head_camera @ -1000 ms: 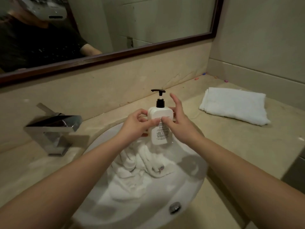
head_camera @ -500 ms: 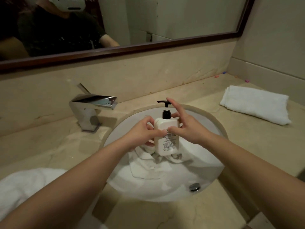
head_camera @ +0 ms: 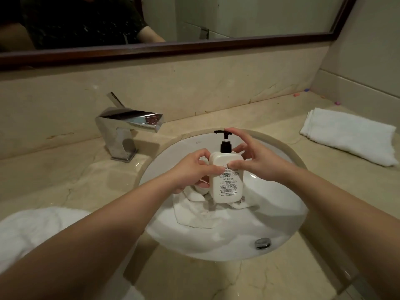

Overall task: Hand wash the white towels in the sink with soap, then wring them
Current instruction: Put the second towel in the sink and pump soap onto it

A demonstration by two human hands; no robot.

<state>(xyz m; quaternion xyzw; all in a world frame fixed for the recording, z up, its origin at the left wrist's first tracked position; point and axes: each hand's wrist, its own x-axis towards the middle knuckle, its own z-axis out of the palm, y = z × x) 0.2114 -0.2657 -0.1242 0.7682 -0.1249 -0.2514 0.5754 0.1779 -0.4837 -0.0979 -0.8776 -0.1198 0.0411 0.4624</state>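
Beige marble forms the counter (head_camera: 281, 278), with a white sink (head_camera: 287, 169) set into it and a chrome tap (head_camera: 127, 126) at the back left. One folded white towel (head_camera: 348, 135) lies on the counter to the right, well apart from the sink; another pile of white cloth (head_camera: 36, 230) sits at the near left edge. A crumpled towel (head_camera: 194, 215) lies in the basin, and it looks damp rather than lathered, though that is hard to judge. Over it, both hands hold a white soap bottle (head_camera: 226, 180) upright. The left hand (head_camera: 190, 169) curls round its left side; the right hand (head_camera: 257, 161) pinches the right shoulder with thumb and fingers while its forefinger reaches to the black pump (head_camera: 223, 133). By my reading, soaping is just starting: scrubbing, wringing and the remaining towels are all left.
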